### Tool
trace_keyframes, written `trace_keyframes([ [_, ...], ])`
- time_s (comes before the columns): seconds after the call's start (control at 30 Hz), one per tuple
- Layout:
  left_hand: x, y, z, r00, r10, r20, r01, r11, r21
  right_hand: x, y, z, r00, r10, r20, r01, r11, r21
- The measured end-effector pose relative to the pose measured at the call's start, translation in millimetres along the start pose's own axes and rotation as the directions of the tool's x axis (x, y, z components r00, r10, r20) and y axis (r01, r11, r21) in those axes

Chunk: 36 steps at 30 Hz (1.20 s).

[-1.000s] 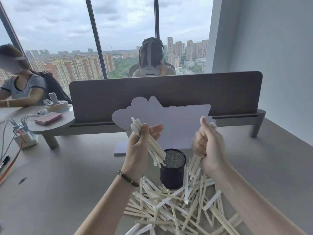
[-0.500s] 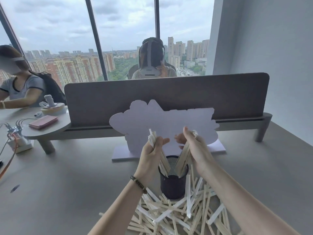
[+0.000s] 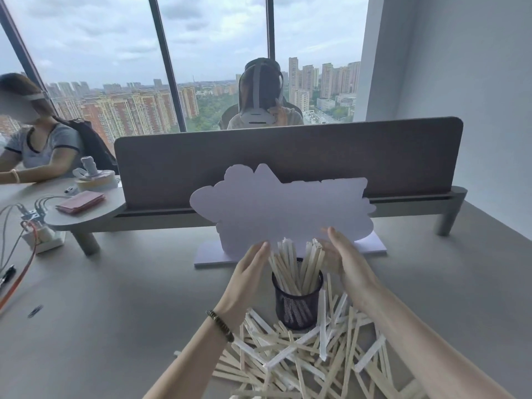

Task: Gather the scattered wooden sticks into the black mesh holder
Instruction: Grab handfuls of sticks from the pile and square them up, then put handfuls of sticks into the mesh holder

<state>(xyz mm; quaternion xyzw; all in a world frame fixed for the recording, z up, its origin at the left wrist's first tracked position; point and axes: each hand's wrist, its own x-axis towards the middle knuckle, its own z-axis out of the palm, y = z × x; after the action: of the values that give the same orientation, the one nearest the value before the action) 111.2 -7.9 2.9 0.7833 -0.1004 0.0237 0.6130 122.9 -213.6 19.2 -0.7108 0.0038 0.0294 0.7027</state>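
Note:
The black mesh holder (image 3: 298, 305) stands upright on the grey table. Two bundles of wooden sticks (image 3: 296, 267) stand in it and fan out above its rim. My left hand (image 3: 250, 270) hovers just left of the sticks, fingers straight and apart, holding nothing. My right hand (image 3: 347, 259) is just right of them, palm facing the sticks, also open. A pile of scattered wooden sticks (image 3: 305, 358) lies on the table around and in front of the holder, partly under my forearms.
A white cloud-shaped card on a flat base (image 3: 276, 214) stands right behind the holder. A grey divider panel (image 3: 288, 159) crosses the table beyond it. Cables and a small device (image 3: 37, 234) lie at the left. Two people sit beyond the divider and at far left.
Both hands lowered their stick bundles into the holder and let go; the fingers have spread away from the sticks, which now stand in the holder.

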Motion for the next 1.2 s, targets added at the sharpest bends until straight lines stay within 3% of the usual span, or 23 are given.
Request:
trace_keyframes([
  [0.1, -18, -6, -16, 0.994, -0.070, 0.089, 0.047, 0.971, 0.234, -11, 15, -26, 0.999, -0.047, 0.001, 0.046, 0.977, -0.208],
  [0.17, -29, -15, -25, 0.965, -0.147, 0.215, 0.037, 0.894, 0.447, -23, 23, -41, 0.990, 0.007, 0.144, 0.058, 0.895, -0.443],
  [0.2, -34, -19, -29, 0.940, -0.191, 0.282, 0.013, 0.847, 0.531, -28, 28, -48, 0.976, 0.057, 0.210, 0.078, 0.810, -0.581],
  [0.3, -49, -19, -31, 0.944, -0.096, 0.316, -0.194, 0.614, 0.765, -41, 40, -65, 0.908, 0.229, 0.352, 0.233, 0.422, -0.876],
  [0.37, -59, -14, -31, 0.860, -0.220, 0.461, -0.259, 0.591, 0.764, -52, 40, -71, 0.879, 0.308, 0.364, 0.278, 0.288, -0.916],
  [0.53, -80, -10, -44, 0.755, -0.330, 0.567, -0.308, 0.584, 0.751, -84, 30, -84, 0.881, 0.341, 0.329, 0.256, 0.241, -0.936],
  [0.63, -95, -5, -51, 0.696, -0.474, 0.539, -0.323, 0.464, 0.825, -105, 22, -87, 0.848, 0.422, 0.321, 0.291, 0.136, -0.947],
  [0.73, -107, -6, -51, 0.725, -0.466, 0.507, -0.356, 0.377, 0.855, -118, 29, -88, 0.860, 0.418, 0.293, 0.289, 0.075, -0.954],
  [0.93, -114, -9, -42, 0.838, -0.334, 0.432, -0.321, 0.339, 0.885, -129, 36, -80, 0.923, 0.238, 0.303, 0.274, 0.146, -0.951],
  [1.07, -113, -6, -37, 0.846, -0.309, 0.434, -0.349, 0.296, 0.889, -133, 37, -72, 0.936, 0.188, 0.299, 0.276, 0.139, -0.951],
  [1.2, -109, -4, -26, 0.818, -0.295, 0.494, -0.399, 0.329, 0.856, -132, 39, -62, 0.929, 0.189, 0.317, 0.294, 0.142, -0.945],
])
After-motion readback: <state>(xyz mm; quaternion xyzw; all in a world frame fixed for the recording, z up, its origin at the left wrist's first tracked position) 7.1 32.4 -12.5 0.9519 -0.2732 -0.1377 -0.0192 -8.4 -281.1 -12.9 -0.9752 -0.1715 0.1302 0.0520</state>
